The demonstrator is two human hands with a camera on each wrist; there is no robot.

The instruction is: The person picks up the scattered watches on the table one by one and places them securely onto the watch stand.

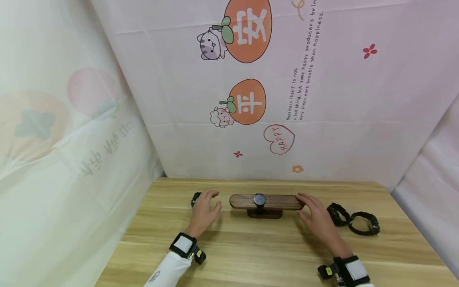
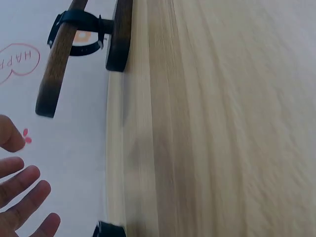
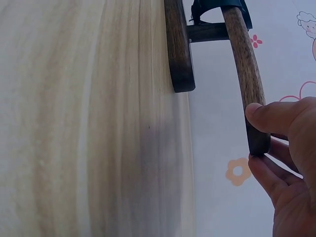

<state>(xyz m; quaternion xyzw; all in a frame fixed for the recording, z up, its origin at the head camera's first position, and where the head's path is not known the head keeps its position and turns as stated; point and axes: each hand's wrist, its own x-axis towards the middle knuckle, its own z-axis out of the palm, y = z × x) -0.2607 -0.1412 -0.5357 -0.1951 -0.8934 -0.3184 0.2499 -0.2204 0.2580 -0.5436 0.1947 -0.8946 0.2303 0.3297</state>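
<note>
A dark wooden watch stand (image 1: 283, 202), a long rounded bar on a short base (image 1: 272, 214), stands on the table. Around the bar, left of its middle, is a black wristwatch (image 1: 259, 200) with its dial up. My right hand (image 1: 317, 219) grips the bar's right end; in the right wrist view its thumb (image 3: 266, 116) lies on one side with fingers beyond. Spread and holding nothing, my left hand (image 1: 203, 213) hovers left of the stand. Another black watch (image 1: 195, 198) lies just behind it, partly hidden by the fingers.
Two black watches with closed straps, one (image 1: 338, 214) beside the other (image 1: 364, 223), lie right of my right hand. The wood-grain table (image 1: 251, 255) ends at a printed white cloth (image 1: 193, 151) hanging behind it. More cloth hangs at both sides.
</note>
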